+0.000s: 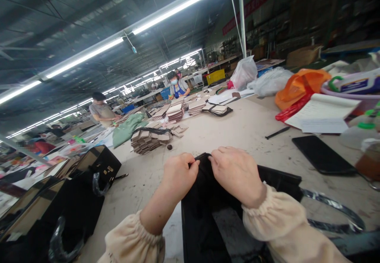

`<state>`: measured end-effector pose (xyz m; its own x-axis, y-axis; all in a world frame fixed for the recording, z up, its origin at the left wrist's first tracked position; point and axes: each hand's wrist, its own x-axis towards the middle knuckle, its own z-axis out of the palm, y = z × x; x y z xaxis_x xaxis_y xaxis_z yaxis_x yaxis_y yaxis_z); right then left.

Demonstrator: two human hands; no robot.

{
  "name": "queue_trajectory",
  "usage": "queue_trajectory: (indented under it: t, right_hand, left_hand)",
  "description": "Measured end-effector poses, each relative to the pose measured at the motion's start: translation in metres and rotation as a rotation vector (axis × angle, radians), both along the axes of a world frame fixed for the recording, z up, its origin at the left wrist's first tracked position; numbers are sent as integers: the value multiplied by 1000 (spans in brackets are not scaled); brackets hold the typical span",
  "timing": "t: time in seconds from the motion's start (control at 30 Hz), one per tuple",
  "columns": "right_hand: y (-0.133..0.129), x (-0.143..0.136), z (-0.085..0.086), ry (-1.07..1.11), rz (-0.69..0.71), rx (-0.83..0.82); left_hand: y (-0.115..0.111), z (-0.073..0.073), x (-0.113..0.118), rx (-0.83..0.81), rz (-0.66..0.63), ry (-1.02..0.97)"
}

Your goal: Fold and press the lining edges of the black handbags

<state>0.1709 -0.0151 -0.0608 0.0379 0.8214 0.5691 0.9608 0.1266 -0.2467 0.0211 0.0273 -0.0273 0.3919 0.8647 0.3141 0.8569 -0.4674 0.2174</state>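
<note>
A black handbag (202, 223) lies in front of me on the worktable, its upper edge pinched between both hands. My left hand (178, 174) is closed, thumb and forefinger on the edge of the black material. Close beside it, my right hand (236, 174) is also closed on that same edge, its fingers curled over. A plastic-wrapped handle (335, 209) sticks out to the right of the bag. The inside of the bag is dark, and my right forearm covers part of it.
At left stand black bags (77, 199) with wrapped handles. Ahead lie stacked brown pieces (150, 138) and a green cloth (129, 128). A phone (322, 154), a black pen-like tool (277, 132), an open notebook (323, 110) and an orange bag (299, 86) are right. Co-workers (178, 86) are farther back.
</note>
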Motion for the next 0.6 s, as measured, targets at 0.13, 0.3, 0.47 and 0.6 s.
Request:
queue_trajectory:
  t: [0.13, 0.3, 0.47, 0.6]
  right_hand:
    - [0, 2, 0, -24, -5, -4]
    - [0, 6, 2, -34, 41, -41]
    - [-1, 4, 3, -25, 64, -62]
    - [0, 4, 3, -33, 78, -46]
  left_hand:
    - [0, 0, 0, 12, -11, 25]
    - [1, -1, 0, 25, -9, 31]
    - [1, -2, -2, 39, -22, 38]
    - [-1, -2, -4, 44, -46, 49]
